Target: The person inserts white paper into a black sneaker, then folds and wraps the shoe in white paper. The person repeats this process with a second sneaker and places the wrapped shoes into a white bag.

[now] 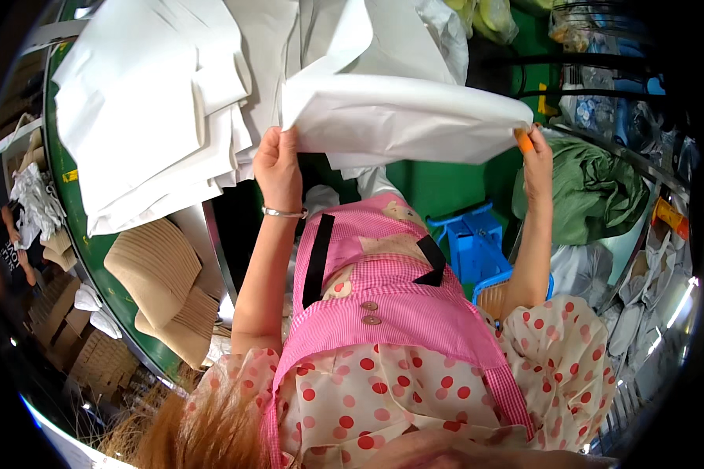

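the sheet [407, 117] at upper centre is plain white, and so are the stacked sheets [125, 102] at upper left. the apron [422, 328] at lower centre is pink with a fine check, marked by black strips [317, 262] and brown buttons [371, 320]. the blouse [422, 375] is off-white with red and pink dots. the tan, finely striped pieces [152, 270] sit lower left; a dark green bundle [590, 187] is at right.

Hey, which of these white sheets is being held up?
The white sheet spanning from the left hand to the right hand; the other sheets lie in the pile to its left.
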`<act>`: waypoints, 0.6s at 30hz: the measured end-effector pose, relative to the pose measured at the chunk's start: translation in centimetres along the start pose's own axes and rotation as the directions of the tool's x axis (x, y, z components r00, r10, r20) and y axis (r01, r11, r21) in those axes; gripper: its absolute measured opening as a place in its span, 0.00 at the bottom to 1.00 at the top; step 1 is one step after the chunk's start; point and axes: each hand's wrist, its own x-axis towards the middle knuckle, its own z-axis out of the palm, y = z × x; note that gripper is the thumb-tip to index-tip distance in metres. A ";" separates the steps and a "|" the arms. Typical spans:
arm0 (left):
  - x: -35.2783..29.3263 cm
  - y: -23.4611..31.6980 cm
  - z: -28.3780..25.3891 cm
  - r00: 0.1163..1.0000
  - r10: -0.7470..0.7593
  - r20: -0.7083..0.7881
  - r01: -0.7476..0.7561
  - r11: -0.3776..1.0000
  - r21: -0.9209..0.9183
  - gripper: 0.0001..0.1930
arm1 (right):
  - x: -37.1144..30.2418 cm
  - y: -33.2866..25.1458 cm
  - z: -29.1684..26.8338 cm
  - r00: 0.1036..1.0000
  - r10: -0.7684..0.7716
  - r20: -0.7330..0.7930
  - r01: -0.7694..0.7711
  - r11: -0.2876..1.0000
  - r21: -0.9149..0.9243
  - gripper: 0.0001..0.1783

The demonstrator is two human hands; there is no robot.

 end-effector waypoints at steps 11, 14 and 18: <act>-2.8 10.3 -3.3 0.944 -0.301 -0.131 0.290 0.952 -0.100 0.21 | -3.4 -9.2 2.5 0.928 0.205 0.312 -0.330 0.842 0.428 0.16; -3.2 10.2 -6.0 0.901 -0.430 -0.062 0.393 0.867 -0.306 0.19 | -3.7 -9.0 4.0 0.945 0.219 0.243 -0.308 0.843 0.441 0.15; -4.3 11.4 -8.5 0.880 -0.468 -0.081 0.416 0.843 -0.342 0.17 | -4.2 -11.7 5.6 0.999 0.036 0.041 -0.050 0.899 0.435 0.18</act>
